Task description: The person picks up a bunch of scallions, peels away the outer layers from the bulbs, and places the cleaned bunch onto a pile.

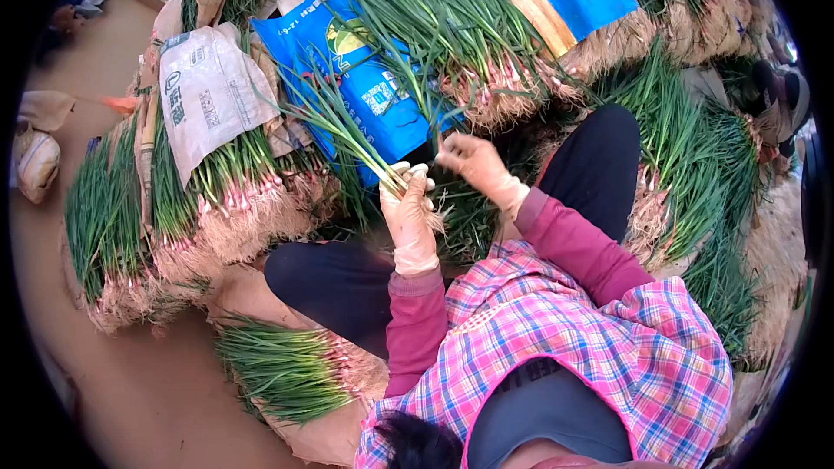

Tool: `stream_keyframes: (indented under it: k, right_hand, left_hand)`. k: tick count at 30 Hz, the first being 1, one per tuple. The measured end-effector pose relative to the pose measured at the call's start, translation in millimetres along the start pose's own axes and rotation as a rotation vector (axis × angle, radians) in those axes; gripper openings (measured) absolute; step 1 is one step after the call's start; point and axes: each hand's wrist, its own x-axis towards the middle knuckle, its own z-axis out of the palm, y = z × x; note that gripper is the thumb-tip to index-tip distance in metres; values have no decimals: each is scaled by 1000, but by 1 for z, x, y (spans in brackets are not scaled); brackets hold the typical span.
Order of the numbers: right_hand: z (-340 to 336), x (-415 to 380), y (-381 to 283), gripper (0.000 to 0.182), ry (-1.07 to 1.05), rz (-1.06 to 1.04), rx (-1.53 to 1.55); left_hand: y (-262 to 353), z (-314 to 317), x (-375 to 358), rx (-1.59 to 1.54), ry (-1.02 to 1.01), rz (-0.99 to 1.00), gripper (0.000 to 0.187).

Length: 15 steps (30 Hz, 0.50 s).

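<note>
My left hand, in a pale glove, is closed round a small bunch of green onions; their leaves point up and left, and roots hang out by the palm. To its right, my right hand, also gloved, has its fingers bent, with the thumb and index finger close together near a thin stalk; what they hold, if anything, is too small to name. Just beyond both hands lies a blue printed bag. A large pile of green onions rests beyond my right hand, its roots towards me.
Bundles of green onions under a white sack lie at the left. Another bundle is on brown sheeting at the lower left. More onions are stacked at the right. My bent knees flank loose leaves.
</note>
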Motion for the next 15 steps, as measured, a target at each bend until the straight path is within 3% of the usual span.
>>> stream_keyframes:
  k: [1, 3, 6, 7, 9, 11, 13, 15]
  right_hand:
    - [-8, -2, -5, 14, 115, -36, -167]
    - [-14, 1, -13, 16, 132, -21, -91]
    - [3, -32, -25, 17, -210, 10, 187]
    - [8, -43, -30, 17, -136, 16, 68]
    - [5, -42, -32, 18, -47, -303, -244]
    - [-2, -39, -45, 20, 141, -430, -312]
    - [-1, -34, -70, 36, 239, -362, -493]
    - [0, -6, -21, 42, -63, -90, 82]
  left_hand:
    - [-4, 0, 1, -8, -27, 28, 26]
    - [-8, 3, 0, 23, -38, 20, 26]
    - [-14, 1, -3, 109, -10, 14, 25]
    - [-15, 0, -2, 138, -16, 10, 25]
    - [-17, 1, 0, 125, -5, 23, 25]
    - [-18, 0, 1, 119, 2, 12, 25]
    - [-13, 4, -4, 10, -12, -78, 24]
    - [-14, 9, -4, -95, -53, -143, 23]
